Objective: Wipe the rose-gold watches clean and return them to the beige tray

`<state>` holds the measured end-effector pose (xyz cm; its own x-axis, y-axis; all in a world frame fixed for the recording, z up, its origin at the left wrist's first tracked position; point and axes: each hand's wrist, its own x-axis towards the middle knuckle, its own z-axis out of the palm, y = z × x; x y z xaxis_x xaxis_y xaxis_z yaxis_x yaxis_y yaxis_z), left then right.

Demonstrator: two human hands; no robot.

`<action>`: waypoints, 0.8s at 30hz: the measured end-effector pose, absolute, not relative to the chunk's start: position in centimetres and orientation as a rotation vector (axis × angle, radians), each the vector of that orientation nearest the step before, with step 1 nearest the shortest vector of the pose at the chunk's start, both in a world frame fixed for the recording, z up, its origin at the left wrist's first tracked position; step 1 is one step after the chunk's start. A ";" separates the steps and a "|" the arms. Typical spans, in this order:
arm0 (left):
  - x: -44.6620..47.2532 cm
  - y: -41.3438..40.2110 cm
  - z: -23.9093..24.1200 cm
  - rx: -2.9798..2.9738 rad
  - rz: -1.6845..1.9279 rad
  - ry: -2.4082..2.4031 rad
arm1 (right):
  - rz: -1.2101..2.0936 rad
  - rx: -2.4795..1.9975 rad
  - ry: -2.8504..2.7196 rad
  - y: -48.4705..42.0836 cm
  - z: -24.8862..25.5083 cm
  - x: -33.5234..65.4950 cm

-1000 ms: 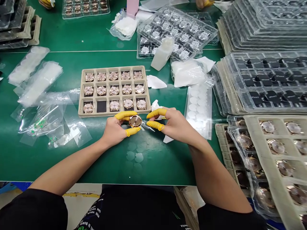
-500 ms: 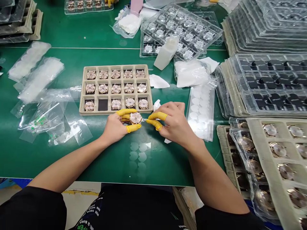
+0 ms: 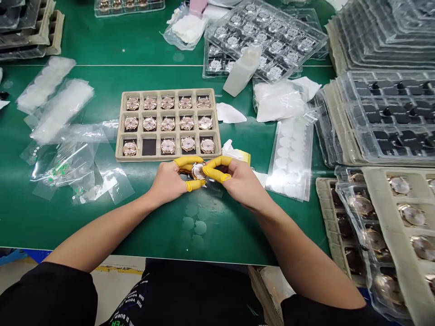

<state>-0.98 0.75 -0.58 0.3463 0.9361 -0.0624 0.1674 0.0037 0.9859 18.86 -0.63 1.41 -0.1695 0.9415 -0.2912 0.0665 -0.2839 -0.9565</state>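
Note:
A rose-gold watch head (image 3: 197, 171) without a strap is gripped by its edge in my left hand (image 3: 171, 180), dial up, fingers above and thumb below. Yellow finger cots cover several fingertips on both hands. My right hand (image 3: 234, 176) is closed in a pinch at the right side of the watch and overlaps its dial. What sits between those fingertips is hidden. Just behind both hands lies a beige tray (image 3: 118, 140) of similar watch heads; one front-row pocket (image 3: 148, 147) shows only a dark bottom. In front, a clear sheet of round films (image 3: 194, 224) lies on the green table.
Clear sheets and bags (image 3: 78, 167) spread at left. At right are a sheet of white round stickers (image 3: 288, 158), white tissues (image 3: 231, 113), a whitish bottle (image 3: 243, 70) and stacked clear trays (image 3: 401, 117). More watch trays (image 3: 377, 190) stand near my right arm.
My right hand has moved left onto the watch's right side, covering part of the dial. The clear piece seen at its fingertips is now hidden. The whole view has shifted slightly.

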 end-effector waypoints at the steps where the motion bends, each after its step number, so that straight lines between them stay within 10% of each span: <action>1: -1.0 0.7 -0.5 1.452 0.832 1.070 | 1.535 -1.372 -1.217 -0.6 1.5 18.9; 24: -1.0 0.7 -0.4 1.468 0.818 1.071 | 1.470 -1.404 -1.245 -0.8 1.6 18.7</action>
